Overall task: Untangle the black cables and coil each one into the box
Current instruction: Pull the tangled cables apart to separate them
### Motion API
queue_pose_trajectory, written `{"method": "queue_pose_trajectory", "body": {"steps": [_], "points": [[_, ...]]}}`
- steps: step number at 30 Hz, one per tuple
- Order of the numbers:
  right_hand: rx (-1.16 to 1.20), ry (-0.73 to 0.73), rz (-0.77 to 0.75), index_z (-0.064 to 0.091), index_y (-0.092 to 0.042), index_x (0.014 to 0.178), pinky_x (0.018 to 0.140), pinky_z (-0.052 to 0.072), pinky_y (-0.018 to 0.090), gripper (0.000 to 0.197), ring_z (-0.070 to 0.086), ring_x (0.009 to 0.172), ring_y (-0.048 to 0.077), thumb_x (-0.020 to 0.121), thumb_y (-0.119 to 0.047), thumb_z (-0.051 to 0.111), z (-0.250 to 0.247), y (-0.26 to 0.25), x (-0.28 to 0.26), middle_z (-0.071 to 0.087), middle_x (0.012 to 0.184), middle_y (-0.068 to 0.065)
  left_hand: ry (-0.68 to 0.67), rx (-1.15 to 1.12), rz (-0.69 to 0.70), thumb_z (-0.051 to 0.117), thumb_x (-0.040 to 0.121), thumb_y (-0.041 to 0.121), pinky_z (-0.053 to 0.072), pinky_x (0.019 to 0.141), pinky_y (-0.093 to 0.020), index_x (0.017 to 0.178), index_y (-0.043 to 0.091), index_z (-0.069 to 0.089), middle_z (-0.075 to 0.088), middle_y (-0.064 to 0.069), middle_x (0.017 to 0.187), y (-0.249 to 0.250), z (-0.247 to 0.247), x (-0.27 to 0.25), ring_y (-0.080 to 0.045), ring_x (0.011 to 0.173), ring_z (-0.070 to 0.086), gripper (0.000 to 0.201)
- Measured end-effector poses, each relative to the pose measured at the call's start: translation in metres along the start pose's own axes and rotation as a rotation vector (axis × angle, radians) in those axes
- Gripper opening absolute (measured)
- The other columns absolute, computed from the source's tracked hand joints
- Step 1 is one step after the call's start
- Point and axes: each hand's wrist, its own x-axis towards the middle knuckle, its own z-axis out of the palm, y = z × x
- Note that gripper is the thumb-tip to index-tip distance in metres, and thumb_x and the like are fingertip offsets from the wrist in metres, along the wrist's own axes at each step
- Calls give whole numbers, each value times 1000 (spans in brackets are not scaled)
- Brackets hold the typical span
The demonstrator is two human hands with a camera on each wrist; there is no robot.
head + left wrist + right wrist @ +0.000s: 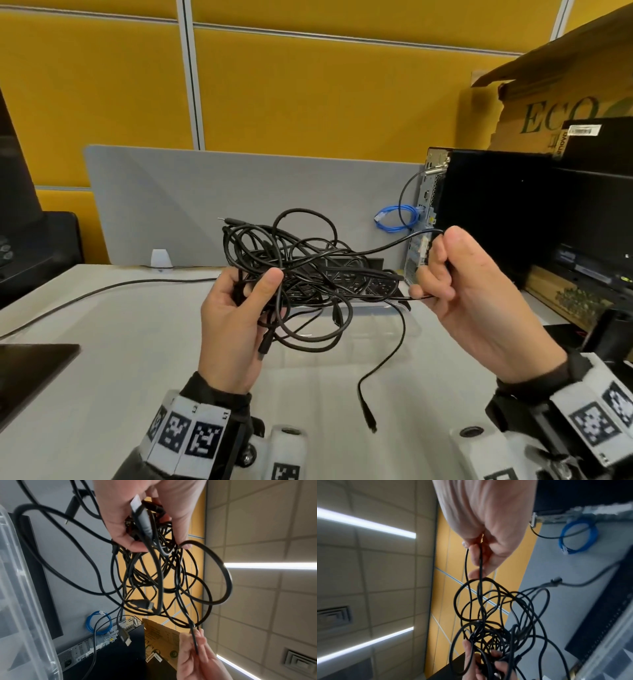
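Above the white tabletop [102, 329], left hand [233, 318] grip clutches the tangled black cable bundle [308, 270] while right hand [469, 284] grip pinches one thin black strand [387, 245]; untangling step, next likely: draw it free.

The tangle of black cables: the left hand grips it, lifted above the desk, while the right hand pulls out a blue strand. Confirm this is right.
Not quite. The strand that the right hand pulls out is black, not blue, as the head view shows. The blue cable lies coiled by the computer, untouched. The rest holds: the left hand grips the tangle of black cables above the desk.
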Motion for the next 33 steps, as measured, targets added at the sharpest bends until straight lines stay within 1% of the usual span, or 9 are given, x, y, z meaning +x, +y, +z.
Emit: {"method": "queue_pose_trajectory", "body": {"steps": [4,9,12,15,17,20,24,27,33], "points": [[-514,-62,-129,41,-5,73,40,28,17,33,25,44,7,96,-29,41,-11,-10,2,30,50,-6,92,-18,76,74,62,30,53,50,-23,77,17,50,44,-7,75,5,-10,9,-8,56,57,32],[-1252,-209,-306,62,-28,72,53,41,14,36,51,55,6,78,-56,39,-25,-19,4,59,62,0,172,-81,161,74,56,35,53,61,-26,67,21,43,37,8,60,12,-17,15,-7,53,47,36],[-1002,-366,77,70,-17,90,43,34,11,53,58,52,3,90,-50,28,-19,-14,5,71,78,-9,171,-67,161,70,66,32,46,57,-31,68,23,42,39,5,64,8,-15,12,-11,56,45,29],[-532,-521,587,62,-5,109,33,14,19,60,69,67,20,97,-48,22,-11,5,9,72,100,8,173,-58,143,68,67,33,43,45,-21,69,24,41,41,2,67,6,-14,12,-8,54,48,28],[-409,-622,639,58,-9,116,30,23,17,46,66,76,33,95,-42,33,-6,19,13,69,103,14,153,-75,137,68,67,33,46,47,-21,71,23,44,40,-2,71,4,-13,12,-9,57,51,26],[-486,-710,416,64,-14,101,38,29,17,28,54,56,15,93,-33,44,4,33,16,58,68,6,149,-42,126,72,68,33,49,54,-24,76,22,51,38,-10,81,-2,-14,13,-16,66,48,25],[-632,-596,148,52,-21,60,48,31,18,40,38,46,12,94,-41,44,5,28,23,37,50,-3,222,-19,118,74,67,37,47,65,-33,76,21,53,46,-12,80,0,-20,16,-21,74,52,29],[-745,-402,-35,45,-13,57,55,36,23,46,36,50,10,91,-44,46,-11,10,24,37,53,-2,310,-41,148,69,64,37,53,64,-30,76,22,57,64,3,71,6,-27,22,-14,71,61,23],[-531,268,-275,43,-20,57,58,36,32,40,37,53,17,97,-26,44,-47,15,28,40,51,-4,334,-33,193,71,62,34,47,66,-35,73,21,55,57,8,61,7,-24,20,-13,67,58,24]]}}
